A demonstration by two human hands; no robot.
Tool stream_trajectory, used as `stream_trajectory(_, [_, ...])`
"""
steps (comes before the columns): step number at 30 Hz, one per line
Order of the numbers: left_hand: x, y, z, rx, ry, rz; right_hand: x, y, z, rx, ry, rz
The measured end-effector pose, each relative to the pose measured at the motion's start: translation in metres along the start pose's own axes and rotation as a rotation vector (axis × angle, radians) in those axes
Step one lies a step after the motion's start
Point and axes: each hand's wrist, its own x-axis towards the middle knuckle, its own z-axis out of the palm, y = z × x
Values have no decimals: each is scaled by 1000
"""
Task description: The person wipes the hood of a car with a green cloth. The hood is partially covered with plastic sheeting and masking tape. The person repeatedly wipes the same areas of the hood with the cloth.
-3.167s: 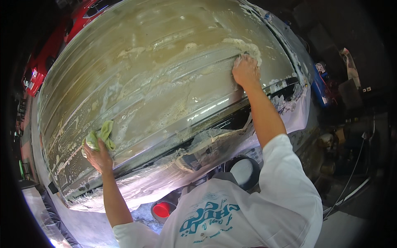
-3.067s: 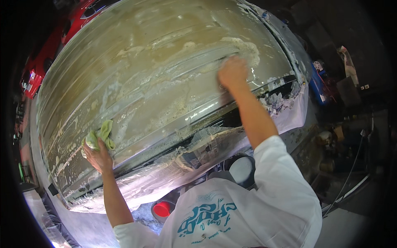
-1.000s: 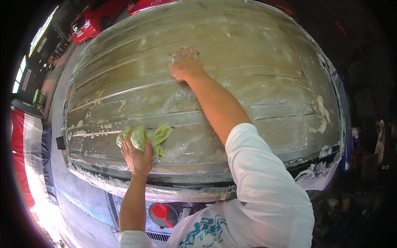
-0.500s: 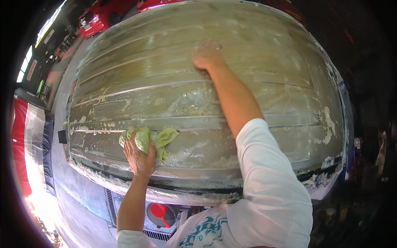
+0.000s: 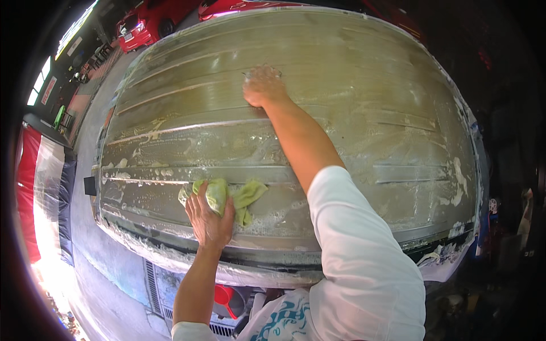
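Note:
A wide ribbed panel [image 5: 341,199], like a vehicle roof, lies before me, wet and streaked with suds. My left hand [image 5: 210,221] presses on its near left part, fingers over a bunched yellow-green cloth [image 5: 248,194]. Part of the cloth sticks out to the right of the hand. Farther out, near the middle of the far half, my right hand [image 5: 264,86] lies on the wet surface with its arm stretched out. Its fingers are blurred and curled down. Thin dark edges show beside them, but what is under the hand is hidden.
White sheeting [image 5: 267,277] runs along the panel's near edge. Below it, a red dipper [image 5: 224,298] rests on a grey round container near a floor grate [image 5: 152,287]. A red car [image 5: 136,35] stands at the far left. Red and white covering [image 5: 34,187] hangs at the left.
My right hand has swept left and slightly nearer across the panel. The left hand and cloth have slid a little to the right. The view has shifted slightly.

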Motion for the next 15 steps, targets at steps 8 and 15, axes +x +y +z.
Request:
stream_trajectory(8, [-16, -15, -2, -14, 5, 39, -30, 143, -50, -195, 56, 271])
stream_trajectory(15, [-10, -11, -4, -15, 20, 108, -14, -85, 14, -53, -96, -41])
